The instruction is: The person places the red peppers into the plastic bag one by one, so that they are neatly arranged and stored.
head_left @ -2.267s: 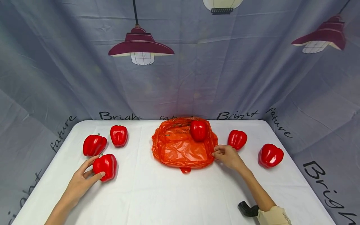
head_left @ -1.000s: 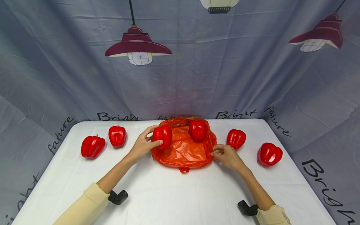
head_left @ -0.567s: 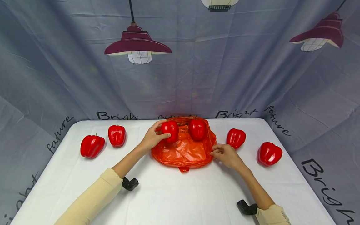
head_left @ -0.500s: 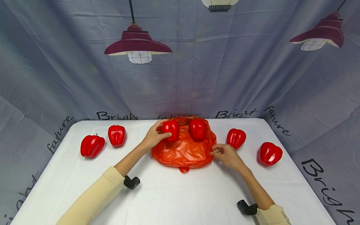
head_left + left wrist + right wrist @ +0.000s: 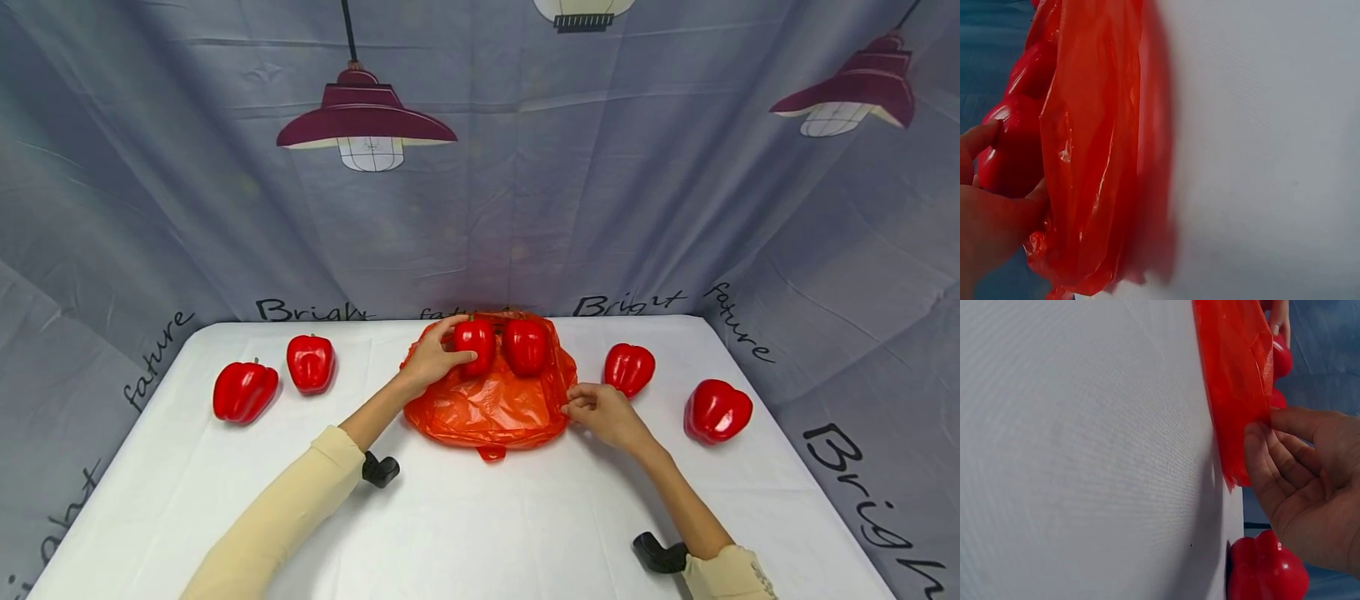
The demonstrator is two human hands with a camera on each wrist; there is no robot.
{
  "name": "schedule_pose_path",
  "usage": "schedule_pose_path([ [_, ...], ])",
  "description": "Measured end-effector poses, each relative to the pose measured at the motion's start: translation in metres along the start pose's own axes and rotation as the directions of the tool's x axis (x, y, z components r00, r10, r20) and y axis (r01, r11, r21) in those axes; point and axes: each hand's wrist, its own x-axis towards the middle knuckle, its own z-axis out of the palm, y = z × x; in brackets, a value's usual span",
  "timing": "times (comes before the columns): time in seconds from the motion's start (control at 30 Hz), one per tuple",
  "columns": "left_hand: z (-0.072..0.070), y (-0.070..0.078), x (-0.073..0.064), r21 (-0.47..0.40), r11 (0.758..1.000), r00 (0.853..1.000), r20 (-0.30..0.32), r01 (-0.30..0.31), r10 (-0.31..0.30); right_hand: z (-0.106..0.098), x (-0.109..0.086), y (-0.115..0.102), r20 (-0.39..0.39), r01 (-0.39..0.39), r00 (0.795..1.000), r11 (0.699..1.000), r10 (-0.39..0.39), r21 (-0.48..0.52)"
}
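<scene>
An orange-red plastic bag (image 5: 487, 412) lies with its mouth spread wide at the back middle of the table. My left hand (image 5: 433, 357) grips a red bell pepper (image 5: 476, 343) inside the bag's opening, thumb on the near side. Right beside it in the bag is a second bell pepper (image 5: 526, 347). My right hand (image 5: 606, 414) pinches the bag's right edge between thumb and fingers. In the right wrist view those fingertips (image 5: 1257, 432) meet at the film of the bag. The left wrist view has the bag's side wall (image 5: 1094, 144) covering part of the held pepper (image 5: 1013, 147).
Two bell peppers, one nearer (image 5: 245, 392) and one farther (image 5: 311, 364), lie on the left of the white table (image 5: 480, 525). On the right are two others, one by my right hand (image 5: 629, 369) and one farther out (image 5: 717, 411). A patterned grey curtain (image 5: 480, 192) hangs behind.
My left hand has picked up the nearest left-side pepper and carried it right, into the bag's mouth next to the other pepper. My right hand has stayed at the bag's edge.
</scene>
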Motion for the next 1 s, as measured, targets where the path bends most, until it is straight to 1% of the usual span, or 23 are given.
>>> schedule_pose_path([
  [0.17,0.005,-0.004,0.007,-0.012,1.0,1.0,0.008,-0.008,0.008,0.001,0.001,0.001,0.005,0.013,1.0,1.0,-0.013,0.008],
  [0.2,0.006,0.0,0.005,-0.014,1.0,1.0,0.017,-0.007,0.008,0.001,0.001,0.001,0.005,0.014,1.0,1.0,-0.014,0.01],
  [0.3,0.009,0.0,0.007,-0.011,1.0,1.0,0.018,-0.013,0.013,0.001,0.001,0.001,0.003,0.014,1.0,1.0,-0.014,0.018],
  [0.4,0.011,0.0,0.008,-0.006,1.0,1.0,0.008,-0.002,0.002,0.0,0.001,0.0,0.008,0.021,1.0,0.999,-0.021,0.024],
  [0.43,0.012,-0.004,0.011,-0.005,1.0,1.0,-0.003,0.0,0.0,0.0,0.001,0.0,0.006,0.017,1.0,1.0,-0.017,0.023],
  [0.5,0.014,-0.005,0.012,-0.001,1.0,1.0,-0.013,0.008,-0.008,0.0,0.001,0.0,0.004,0.011,1.0,1.0,-0.011,0.016],
  [0.8,0.019,-0.005,0.013,-0.037,0.999,0.998,-0.053,0.034,-0.036,0.0,0.001,-0.001,0.009,0.0,1.0,1.0,-0.001,0.01],
  [1.0,0.02,-0.006,0.014,-0.037,0.999,0.998,-0.055,0.039,-0.041,0.001,0.002,-0.001,0.011,0.008,1.0,1.0,-0.008,0.025],
])
